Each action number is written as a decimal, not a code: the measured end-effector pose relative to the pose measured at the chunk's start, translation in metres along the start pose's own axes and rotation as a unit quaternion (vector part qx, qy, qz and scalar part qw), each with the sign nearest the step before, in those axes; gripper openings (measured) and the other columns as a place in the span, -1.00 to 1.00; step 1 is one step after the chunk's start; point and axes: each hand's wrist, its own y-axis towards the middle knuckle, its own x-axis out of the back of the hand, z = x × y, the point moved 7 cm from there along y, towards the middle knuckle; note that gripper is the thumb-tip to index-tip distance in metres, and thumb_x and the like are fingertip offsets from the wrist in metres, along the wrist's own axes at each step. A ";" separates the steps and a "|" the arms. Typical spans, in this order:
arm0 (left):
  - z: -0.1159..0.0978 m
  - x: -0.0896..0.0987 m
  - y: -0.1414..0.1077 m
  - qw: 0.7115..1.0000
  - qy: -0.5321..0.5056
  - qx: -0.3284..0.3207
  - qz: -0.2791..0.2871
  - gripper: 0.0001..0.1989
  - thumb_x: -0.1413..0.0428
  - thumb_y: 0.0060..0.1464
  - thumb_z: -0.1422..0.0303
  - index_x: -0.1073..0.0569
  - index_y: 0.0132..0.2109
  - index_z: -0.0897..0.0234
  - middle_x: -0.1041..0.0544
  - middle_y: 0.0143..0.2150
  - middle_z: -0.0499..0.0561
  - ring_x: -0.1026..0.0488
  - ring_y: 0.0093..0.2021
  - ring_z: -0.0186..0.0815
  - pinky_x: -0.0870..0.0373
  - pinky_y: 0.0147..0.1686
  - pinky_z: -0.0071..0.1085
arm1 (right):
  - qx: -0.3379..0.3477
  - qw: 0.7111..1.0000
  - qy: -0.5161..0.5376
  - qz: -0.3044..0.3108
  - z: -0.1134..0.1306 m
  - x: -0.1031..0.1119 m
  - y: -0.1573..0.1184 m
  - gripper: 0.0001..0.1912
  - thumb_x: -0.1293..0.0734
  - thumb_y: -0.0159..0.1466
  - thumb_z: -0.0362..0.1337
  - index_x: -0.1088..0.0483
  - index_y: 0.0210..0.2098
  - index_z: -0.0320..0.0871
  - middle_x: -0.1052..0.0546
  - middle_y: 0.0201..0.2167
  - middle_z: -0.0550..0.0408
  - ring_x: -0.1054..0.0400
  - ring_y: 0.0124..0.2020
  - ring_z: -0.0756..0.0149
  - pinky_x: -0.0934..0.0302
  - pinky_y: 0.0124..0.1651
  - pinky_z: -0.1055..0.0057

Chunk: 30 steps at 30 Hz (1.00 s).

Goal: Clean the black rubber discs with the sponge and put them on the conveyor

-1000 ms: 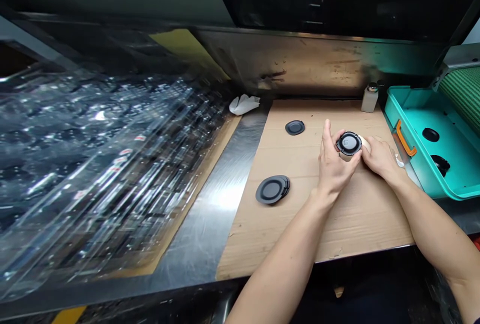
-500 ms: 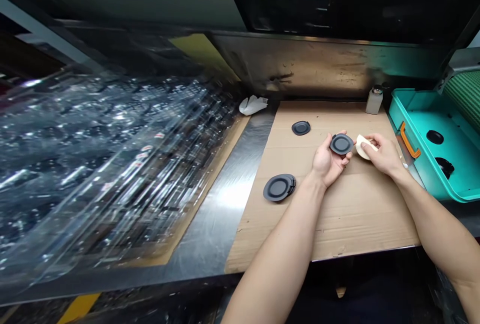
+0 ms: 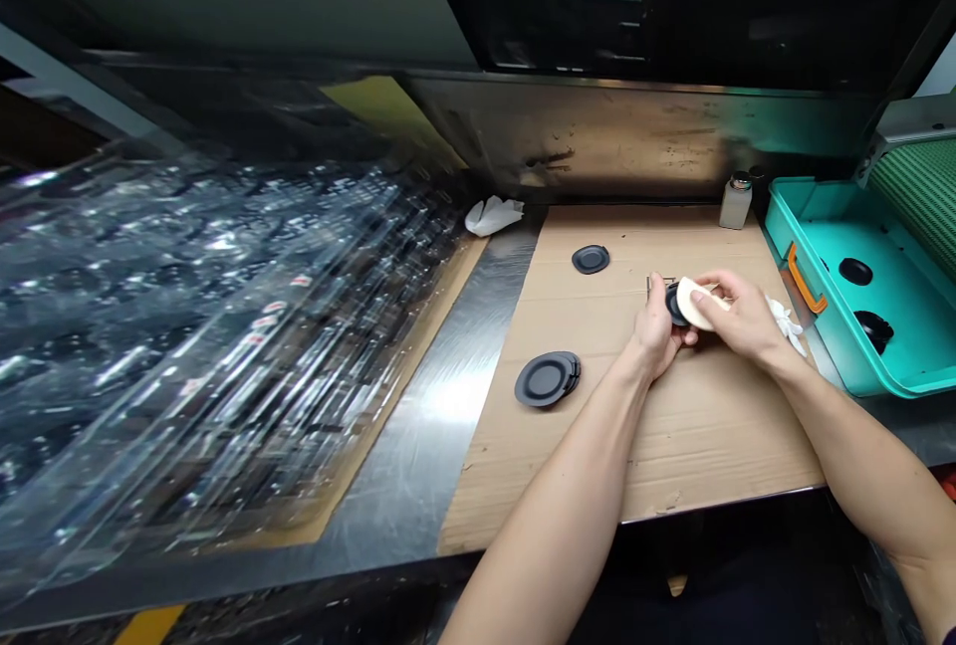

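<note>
1. Left hand (image 3: 657,334): partly curled, thumb raised at the edge of a black disc (image 3: 673,309), fingers beneath it.
2. Right hand (image 3: 739,317): closed in a pinch on a cream pad (image 3: 691,305), which overlaps the disc's 3 o'clock side; pressure cannot be judged from where I stand.
3. Clock centred on the hands, 12 away from the person. Cardboard sheet (image 3: 717,431) below; crumpled white tissue (image 3: 786,324) at 3, near the right wrist.
4. Single dark disc (image 3: 591,259) at 10, lying flat; overlapping disc stack (image 3: 547,379) at 8.
5. Capped bottle (image 3: 736,203) at 1, upright.
6. Teal bin (image 3: 915,326) at 3, orange latch (image 3: 807,279), black pieces (image 3: 855,272) inside.
7. Clear plastic trays (image 3: 224,326) at 9, well apart, blurred.
</note>
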 end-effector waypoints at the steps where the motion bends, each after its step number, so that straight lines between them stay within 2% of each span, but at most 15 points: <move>1: 0.002 -0.001 0.000 1.000 0.018 -0.001 0.001 -0.39 0.15 0.32 -0.14 -0.46 -0.22 0.33 -0.44 -0.52 0.04 -0.32 -0.64 -0.38 -0.15 -0.71 -0.50 | -0.002 1.000 -0.020 -0.008 0.000 0.001 0.000 -0.63 -0.26 0.36 0.00 -0.47 0.00 -0.09 -0.57 -0.36 0.11 -0.46 -0.33 0.23 -0.26 -0.25 0.37; 4: -0.003 0.001 -0.001 1.000 0.027 0.000 -0.008 -0.40 0.17 0.33 -0.11 -0.47 -0.15 0.35 -0.49 -0.48 0.09 -0.32 -0.64 -0.38 -0.14 -0.71 -0.52 | -0.025 0.994 -0.097 -0.053 -0.005 0.015 0.003 -0.66 -0.24 0.38 -0.04 -0.51 -0.05 -0.09 -0.59 -0.35 0.05 -0.47 -0.29 0.17 -0.25 -0.20 0.33; 7: -0.013 0.010 -0.003 0.998 -0.050 0.041 -0.028 -0.40 0.26 0.37 -0.02 -0.46 -0.11 0.39 -0.52 -0.40 0.19 -0.30 -0.63 -0.39 -0.12 -0.72 -0.53 | -0.020 0.979 -0.201 -0.021 -0.011 0.028 0.006 -0.63 -0.17 0.42 -0.05 -0.55 -0.12 -0.07 -0.61 -0.25 -0.04 -0.47 -0.18 0.09 -0.27 -0.13 0.26; 10: -0.019 0.012 -0.006 0.983 -0.154 0.099 -0.007 -0.49 0.28 0.36 0.15 -0.44 -0.09 0.43 -0.50 -0.36 0.22 -0.29 -0.59 -0.40 -0.14 -0.74 -0.56 | -0.026 0.933 -0.356 -0.040 -0.020 0.048 0.005 -0.60 -0.15 0.42 -0.09 -0.57 -0.14 -0.13 -0.58 -0.11 -0.25 -0.43 -0.04 -0.08 -0.28 -0.09 0.12; 12: -0.020 0.013 -0.007 0.969 -0.209 0.129 -0.002 -0.56 0.25 0.34 0.22 -0.42 -0.06 0.42 -0.46 -0.37 0.18 -0.27 -0.59 -0.41 -0.15 -0.75 -0.58 | -0.068 0.908 -0.414 -0.022 -0.034 0.056 0.004 -0.66 -0.23 0.35 -0.12 -0.58 -0.23 -0.18 -0.57 -0.18 -0.33 -0.44 -0.10 -0.13 -0.29 -0.15 0.09; 15: -0.016 0.014 -0.009 0.953 -0.251 0.169 -0.024 -0.59 0.24 0.33 0.25 -0.39 -0.03 0.42 -0.43 -0.39 0.15 -0.24 -0.61 -0.44 -0.16 -0.77 -0.61 | -0.116 0.900 -0.416 0.065 -0.052 0.053 0.004 -0.79 -0.33 0.24 -0.20 -0.57 -0.36 -0.18 -0.57 -0.36 -0.27 -0.47 -0.27 -0.07 -0.28 -0.23 0.13; 16: -0.015 0.015 -0.009 0.949 -0.256 0.179 -0.031 -0.59 0.24 0.34 0.24 -0.39 -0.03 0.43 -0.43 -0.39 0.15 -0.25 -0.61 -0.44 -0.17 -0.77 -0.62 | -0.113 0.904 -0.406 0.075 -0.051 0.051 0.005 -0.79 -0.31 0.24 -0.21 -0.56 -0.36 -0.17 -0.57 -0.37 -0.25 -0.47 -0.28 -0.06 -0.27 -0.22 0.13; 18: -0.013 0.014 -0.011 0.947 -0.255 0.192 -0.038 -0.57 0.25 0.34 0.22 -0.39 -0.04 0.44 -0.44 -0.39 0.15 -0.26 -0.62 -0.45 -0.18 -0.77 -0.62 | -0.077 0.921 -0.380 0.051 -0.040 0.050 0.009 -0.75 -0.25 0.30 -0.21 -0.55 -0.31 -0.17 -0.58 -0.33 -0.23 -0.47 -0.25 -0.05 -0.25 -0.18 0.14; 21: -0.011 0.011 -0.011 0.955 -0.221 0.194 -0.038 -0.53 0.27 0.36 0.19 -0.41 -0.08 0.45 -0.45 -0.42 0.15 -0.27 -0.64 -0.45 -0.17 -0.77 -0.61 | 0.010 0.951 -0.309 -0.021 -0.010 0.051 0.011 -0.70 -0.16 0.39 -0.19 -0.49 -0.18 -0.16 -0.57 -0.24 -0.17 -0.45 -0.18 0.02 -0.24 -0.12 0.21; 23: -0.008 0.009 -0.011 0.971 -0.157 0.177 -0.040 -0.47 0.29 0.36 0.14 -0.43 -0.11 0.45 -0.46 -0.47 0.15 -0.26 -0.67 -0.43 -0.13 -0.78 -0.59 | 0.066 0.966 -0.247 -0.028 0.010 0.044 0.008 -0.69 -0.14 0.42 -0.17 -0.46 -0.12 -0.14 -0.56 -0.20 -0.10 -0.43 -0.15 0.09 -0.23 -0.08 0.27; 26: -0.001 0.001 -0.008 0.991 -0.013 0.128 -0.018 -0.36 0.30 0.35 0.00 -0.47 -0.20 0.42 -0.46 -0.55 0.15 -0.25 -0.72 -0.37 -0.08 -0.80 -0.51 | 0.128 0.973 -0.190 0.021 0.029 0.021 0.001 -0.70 -0.15 0.44 -0.16 -0.47 -0.08 -0.12 -0.54 -0.17 -0.05 -0.40 -0.12 0.15 -0.22 -0.02 0.31; 28: 0.005 -0.003 -0.007 0.993 0.073 0.095 -0.014 -0.34 0.27 0.33 -0.08 -0.47 -0.29 0.36 -0.45 -0.61 0.11 -0.24 -0.75 -0.35 -0.07 -0.81 -0.49 | 0.148 0.968 -0.192 0.058 0.032 0.006 -0.003 -0.69 -0.15 0.44 -0.18 -0.49 -0.07 -0.13 -0.51 -0.19 -0.06 -0.38 -0.13 0.15 -0.21 -0.02 0.30; 30: 0.010 -0.002 -0.006 0.987 0.144 0.062 -0.037 -0.35 0.21 0.30 -0.13 -0.44 -0.38 0.31 -0.41 -0.68 0.06 -0.24 -0.77 -0.36 -0.06 -0.81 -0.50 | 0.152 0.962 -0.213 0.078 0.030 -0.005 -0.005 -0.68 -0.15 0.44 -0.19 -0.51 -0.08 -0.13 -0.49 -0.21 -0.06 -0.35 -0.14 0.14 -0.20 -0.03 0.29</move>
